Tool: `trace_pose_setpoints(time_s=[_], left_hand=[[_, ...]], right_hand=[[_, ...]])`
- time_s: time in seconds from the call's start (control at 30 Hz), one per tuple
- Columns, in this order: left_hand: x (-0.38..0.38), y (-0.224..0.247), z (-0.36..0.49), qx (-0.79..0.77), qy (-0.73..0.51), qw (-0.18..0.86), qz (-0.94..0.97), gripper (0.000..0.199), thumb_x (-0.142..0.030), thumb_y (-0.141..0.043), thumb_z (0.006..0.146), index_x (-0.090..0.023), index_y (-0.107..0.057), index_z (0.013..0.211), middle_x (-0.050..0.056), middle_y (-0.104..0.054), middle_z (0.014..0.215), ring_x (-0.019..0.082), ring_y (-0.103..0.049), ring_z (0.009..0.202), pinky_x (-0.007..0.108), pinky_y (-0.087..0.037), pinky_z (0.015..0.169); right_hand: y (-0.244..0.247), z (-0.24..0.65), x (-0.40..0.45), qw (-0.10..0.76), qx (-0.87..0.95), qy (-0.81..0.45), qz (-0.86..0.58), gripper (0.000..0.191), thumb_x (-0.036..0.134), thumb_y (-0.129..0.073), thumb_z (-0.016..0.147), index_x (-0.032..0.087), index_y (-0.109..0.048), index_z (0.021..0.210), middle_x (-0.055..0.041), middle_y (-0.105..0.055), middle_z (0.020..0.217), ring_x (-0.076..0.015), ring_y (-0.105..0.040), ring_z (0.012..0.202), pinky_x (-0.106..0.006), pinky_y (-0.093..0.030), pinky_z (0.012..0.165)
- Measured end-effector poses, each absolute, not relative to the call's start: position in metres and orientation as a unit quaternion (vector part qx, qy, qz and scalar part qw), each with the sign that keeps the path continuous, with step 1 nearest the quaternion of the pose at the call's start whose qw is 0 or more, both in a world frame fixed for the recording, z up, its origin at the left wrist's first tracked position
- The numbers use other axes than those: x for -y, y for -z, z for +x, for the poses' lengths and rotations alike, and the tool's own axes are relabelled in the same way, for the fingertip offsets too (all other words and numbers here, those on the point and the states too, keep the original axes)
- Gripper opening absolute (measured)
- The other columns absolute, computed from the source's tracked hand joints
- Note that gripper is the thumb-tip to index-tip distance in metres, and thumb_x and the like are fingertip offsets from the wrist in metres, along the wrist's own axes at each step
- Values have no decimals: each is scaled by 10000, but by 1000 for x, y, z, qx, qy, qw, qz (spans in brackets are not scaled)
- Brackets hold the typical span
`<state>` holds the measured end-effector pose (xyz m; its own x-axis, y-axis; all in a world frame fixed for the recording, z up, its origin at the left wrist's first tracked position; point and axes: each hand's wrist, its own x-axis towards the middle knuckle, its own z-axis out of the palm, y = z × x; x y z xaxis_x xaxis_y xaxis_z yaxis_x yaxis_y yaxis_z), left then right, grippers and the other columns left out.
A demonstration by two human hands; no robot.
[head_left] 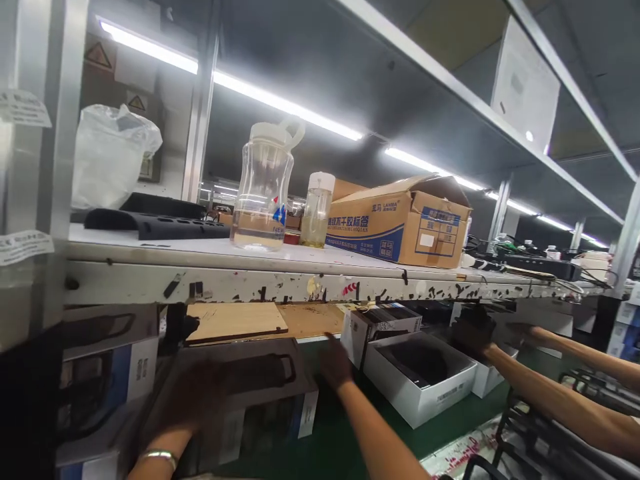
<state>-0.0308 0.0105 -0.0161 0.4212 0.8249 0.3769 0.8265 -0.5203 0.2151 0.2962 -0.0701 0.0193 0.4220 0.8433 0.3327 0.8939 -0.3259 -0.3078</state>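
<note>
A large printed carton (250,367) with a dark handle picture on its top lies under the shelf, on the green belt surface (345,440). My left hand (193,393), with a band at the wrist, is over the carton's left part; deep shade and blur hide its fingers. Just beyond the carton's right end, my right hand (336,361) is apart from it, its fingers loosely spread and holding nothing. To the right of that hand sits an open white box (420,373) with a dark item inside. Behind this box stands a smaller printed box (380,327).
A co-worker's forearms (555,400) reach in from the right, near another white box (493,377). Stacked cartons (107,380) stand at left. The shelf (300,267) overhead holds a water bottle (263,193) and a cardboard box (400,220). Black frames (530,427) lie lower right.
</note>
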Motion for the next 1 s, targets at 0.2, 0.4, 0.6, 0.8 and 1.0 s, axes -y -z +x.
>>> trace_pose_setpoints(time_s=[0.2,0.4,0.6,0.8,1.0], left_hand=[[-5,15,-32,518,263,9,-814,361,-408,-396,880,-183,-661,978,103,-666,1030,281,-599,963,405,-421,832],[0,11,-36,520,275,12,-808,322,-367,-429,867,-184,-668,981,88,-671,1011,277,-584,987,403,-411,864],[6,5,-39,542,267,-5,-797,359,-342,-408,880,-132,-654,1035,135,-659,1033,316,-556,1020,451,-404,903],[65,15,-24,504,306,-66,-805,379,-286,-457,881,-203,-575,1232,70,-423,1436,234,-285,1368,345,-230,1155],[144,13,-20,414,117,-179,-885,298,-507,-661,746,-232,-724,842,83,-709,924,238,-660,866,329,-528,769]], right_hand=[[-13,436,163,121,284,38,-950,471,196,-397,866,49,-522,1295,-273,-426,1392,-428,-334,1334,-608,-384,968],[-3,445,167,79,319,39,-944,456,94,-340,824,154,-657,1147,-192,-557,1248,-318,-562,1145,-456,-477,885],[4,358,153,50,368,43,-928,400,218,-347,901,159,-622,1186,-206,-518,1234,-377,-498,1177,-516,-452,867],[1,257,167,53,498,37,-865,441,396,-396,930,152,-569,1254,-180,-565,1190,-378,-547,1089,-512,-463,849],[-21,177,208,110,640,35,-760,365,374,-399,909,217,-648,1126,-94,-620,1206,-285,-545,1118,-391,-412,938]])
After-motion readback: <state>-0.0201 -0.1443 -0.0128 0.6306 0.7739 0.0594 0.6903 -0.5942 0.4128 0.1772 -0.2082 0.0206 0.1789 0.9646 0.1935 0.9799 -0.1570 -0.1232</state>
